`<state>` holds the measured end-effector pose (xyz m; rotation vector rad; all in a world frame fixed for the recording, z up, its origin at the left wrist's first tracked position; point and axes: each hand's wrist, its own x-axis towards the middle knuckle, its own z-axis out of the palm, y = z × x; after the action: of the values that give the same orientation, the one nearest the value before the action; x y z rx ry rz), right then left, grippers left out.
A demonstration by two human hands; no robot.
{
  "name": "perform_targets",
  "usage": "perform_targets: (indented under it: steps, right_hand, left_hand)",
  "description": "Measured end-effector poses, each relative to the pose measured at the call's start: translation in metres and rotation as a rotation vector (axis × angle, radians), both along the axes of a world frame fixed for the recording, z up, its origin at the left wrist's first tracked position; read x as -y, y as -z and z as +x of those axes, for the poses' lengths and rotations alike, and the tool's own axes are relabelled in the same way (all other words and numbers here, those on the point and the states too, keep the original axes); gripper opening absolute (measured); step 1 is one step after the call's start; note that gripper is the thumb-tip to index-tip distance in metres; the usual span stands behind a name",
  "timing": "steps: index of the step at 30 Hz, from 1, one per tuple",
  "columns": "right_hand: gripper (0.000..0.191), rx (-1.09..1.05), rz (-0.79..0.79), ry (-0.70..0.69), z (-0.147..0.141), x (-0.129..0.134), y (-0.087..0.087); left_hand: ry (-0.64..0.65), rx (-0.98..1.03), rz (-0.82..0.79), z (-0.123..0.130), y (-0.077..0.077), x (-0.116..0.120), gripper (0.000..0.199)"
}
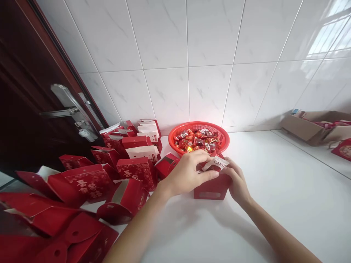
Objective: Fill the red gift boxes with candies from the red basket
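My left hand (189, 171) pinches a wrapped candy (216, 164), white and dark red with "CANDY" printed on it, over the top of a red paper gift box (208, 190). The box stands upright on the white tabletop. Along its right side my right hand (238, 179) is closed around the upper edge, fingers partly hidden behind the candy and box. Just behind the box sits a red plastic basket (171, 137) holding many wrapped candies (197, 140), mostly red with one shiny gold piece.
Many red gift boxes (137, 170) crowd the left side, some with open flaps. A dark door (24, 91) with a metal handle (61, 112) stands beyond them. At the far right is a cardboard box (304, 128) with red items inside. White wall tiles (164, 91) rise behind the tabletop.
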<state>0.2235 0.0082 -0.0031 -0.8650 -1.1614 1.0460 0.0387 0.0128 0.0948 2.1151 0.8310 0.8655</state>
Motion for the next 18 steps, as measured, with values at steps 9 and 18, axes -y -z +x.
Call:
perform_targets:
  steps: [9,18]
  right_hand:
    - [0.033,0.026,-0.075,-0.244,0.007,0.004,-0.016]
    - [0.021,0.128,-0.033,-0.063,0.005,0.012,-0.027]
  left_hand:
    - [0.005,-0.080,0.029,0.003,0.006,-0.014,0.036]
    - [0.039,-0.197,0.125,-0.010,0.005,-0.015,0.021]
